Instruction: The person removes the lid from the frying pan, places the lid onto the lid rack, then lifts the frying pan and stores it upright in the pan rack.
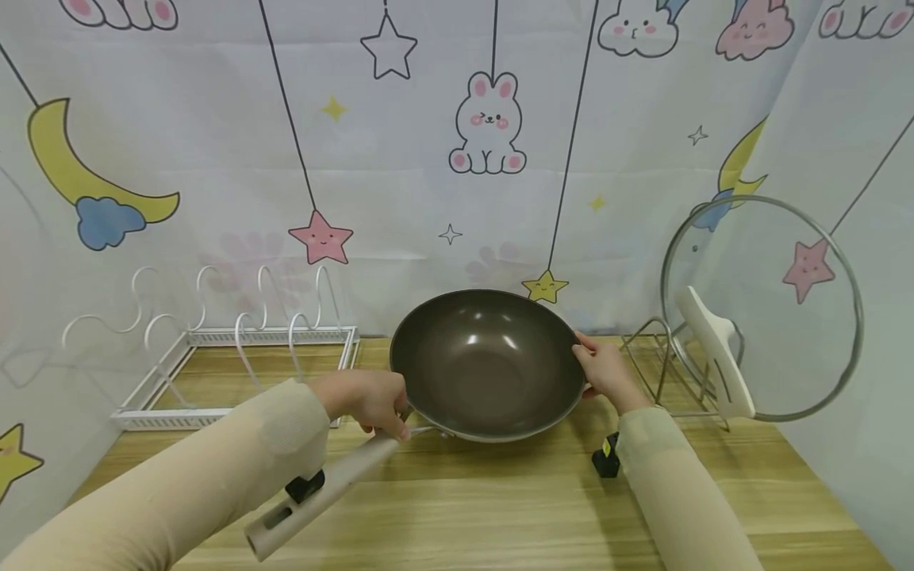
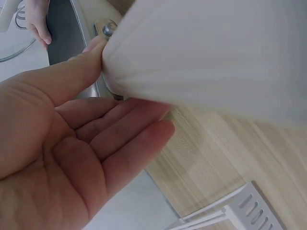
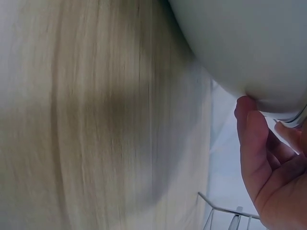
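Note:
A wok (image 1: 485,381) with a dark brown inside and a pale outside is at the middle of the table, its inside turned toward me. My left hand (image 1: 371,399) pinches its long beige handle (image 1: 336,488) close to the pan, thumb on one side and fingers on the other, as the left wrist view shows. On the opposite side, my right hand (image 1: 607,369) holds the wok's right rim between thumb and fingers. In the right wrist view, the fingertips (image 3: 247,105) press the pale outer wall (image 3: 249,48), and a shadow lies on the wood below it.
At left stands a white wire rack (image 1: 236,337) with upright loops. To the right, a smaller metal rack (image 1: 664,373) holds a glass lid (image 1: 800,317) and a whitish slotted utensil (image 1: 721,357). A printed cloth (image 1: 421,143) hangs behind the wooden table (image 1: 485,507).

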Tool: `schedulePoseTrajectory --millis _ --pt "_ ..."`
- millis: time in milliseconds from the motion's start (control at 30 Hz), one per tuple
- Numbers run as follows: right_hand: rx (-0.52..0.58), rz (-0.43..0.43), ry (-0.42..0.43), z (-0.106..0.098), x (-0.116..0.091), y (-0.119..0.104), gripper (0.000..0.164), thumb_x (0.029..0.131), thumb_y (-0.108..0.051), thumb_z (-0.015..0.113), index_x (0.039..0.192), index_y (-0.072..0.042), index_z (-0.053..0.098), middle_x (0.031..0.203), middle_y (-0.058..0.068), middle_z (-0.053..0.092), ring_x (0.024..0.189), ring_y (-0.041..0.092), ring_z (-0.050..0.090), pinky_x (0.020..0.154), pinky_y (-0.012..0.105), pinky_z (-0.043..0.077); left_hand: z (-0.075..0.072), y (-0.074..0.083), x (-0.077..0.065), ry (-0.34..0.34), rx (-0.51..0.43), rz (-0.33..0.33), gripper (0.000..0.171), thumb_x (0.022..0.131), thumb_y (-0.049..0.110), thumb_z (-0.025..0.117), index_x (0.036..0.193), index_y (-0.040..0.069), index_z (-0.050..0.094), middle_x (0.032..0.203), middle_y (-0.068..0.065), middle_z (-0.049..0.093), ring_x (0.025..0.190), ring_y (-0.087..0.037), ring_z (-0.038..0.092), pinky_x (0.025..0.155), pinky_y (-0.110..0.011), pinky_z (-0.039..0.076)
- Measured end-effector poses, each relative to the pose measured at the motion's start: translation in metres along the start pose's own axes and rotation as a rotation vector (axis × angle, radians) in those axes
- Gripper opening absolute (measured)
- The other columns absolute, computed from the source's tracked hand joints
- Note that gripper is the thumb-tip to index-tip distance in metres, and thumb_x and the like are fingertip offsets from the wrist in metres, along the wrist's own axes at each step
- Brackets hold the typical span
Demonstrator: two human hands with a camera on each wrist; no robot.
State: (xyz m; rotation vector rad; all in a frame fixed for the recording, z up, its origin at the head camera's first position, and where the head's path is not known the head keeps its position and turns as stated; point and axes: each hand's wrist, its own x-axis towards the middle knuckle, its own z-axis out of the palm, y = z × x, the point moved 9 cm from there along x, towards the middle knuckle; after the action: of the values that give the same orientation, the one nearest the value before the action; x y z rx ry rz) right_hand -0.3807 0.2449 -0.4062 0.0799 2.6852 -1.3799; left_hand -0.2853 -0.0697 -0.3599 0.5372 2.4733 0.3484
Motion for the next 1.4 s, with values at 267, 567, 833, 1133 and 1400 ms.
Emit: schedulePoseTrajectory --millis 267,567,833,1133,1400 --pt "-0.029 -0.002 -0.019 0.001 0.003 -0.002 0.051 0.103 -0.031 0.037 0.15 -0.019 0.024 0.136 0.03 0.045 0.076 0.022 0.065 0.059 0.038 0.058 0.002 0.003 -0.003 0.009 -0.009 0.014 0.027 0.082 0.019 0.073 0.061 0.008 0.062 0.055 0.004 0.05 0.053 -0.009 0.048 0.05 -0.018 0.042" --pt "-0.043 -0.018 -0.018 0.0 0.008 -0.004 0.05 0.102 -0.03 0.039 0.15 -0.018 0.027 0.138 0.03 0.043 0.072 0.022 0.063 0.057 0.037 0.057 0.004 0.009 -0.005 0.028 0.027 0.062 0.032 0.082 0.022 0.073 0.056 0.009 0.06 0.049 0.005 0.047 0.047 -0.006 0.039 0.046 -0.018 0.029" --pt "-0.075 -0.015 -0.017 0.0 0.011 -0.005 0.05 0.102 -0.032 0.038 0.149 -0.017 0.028 0.142 0.029 0.039 0.073 0.021 0.062 0.057 0.036 0.057 0.007 0.01 -0.007 0.051 -0.019 0.107 0.039 0.083 0.021 0.072 0.051 0.015 0.049 0.048 0.007 0.042 0.047 -0.006 0.036 0.045 -0.018 0.026" --pt "-0.063 0.007 -0.033 0.003 0.013 -0.005 0.05 0.102 -0.033 0.038 0.15 -0.019 0.027 0.147 0.027 0.034 0.074 0.023 0.063 0.06 0.039 0.057 0.013 0.006 -0.01 0.064 -0.173 0.132 0.033 0.085 0.019 0.07 0.057 0.013 0.052 0.053 0.006 0.043 0.052 -0.006 0.038 0.05 -0.018 0.034" --pt "-0.016 0.023 -0.026 0.002 0.013 -0.006 0.051 0.102 -0.034 0.038 0.15 -0.019 0.026 0.146 0.025 0.037 0.071 0.02 0.064 0.061 0.037 0.057 0.022 0.003 -0.01 0.068 -0.368 0.162 0.025 0.085 0.016 0.069 0.065 0.004 0.06 0.059 0.002 0.054 0.055 -0.008 0.052 0.057 -0.025 0.054"
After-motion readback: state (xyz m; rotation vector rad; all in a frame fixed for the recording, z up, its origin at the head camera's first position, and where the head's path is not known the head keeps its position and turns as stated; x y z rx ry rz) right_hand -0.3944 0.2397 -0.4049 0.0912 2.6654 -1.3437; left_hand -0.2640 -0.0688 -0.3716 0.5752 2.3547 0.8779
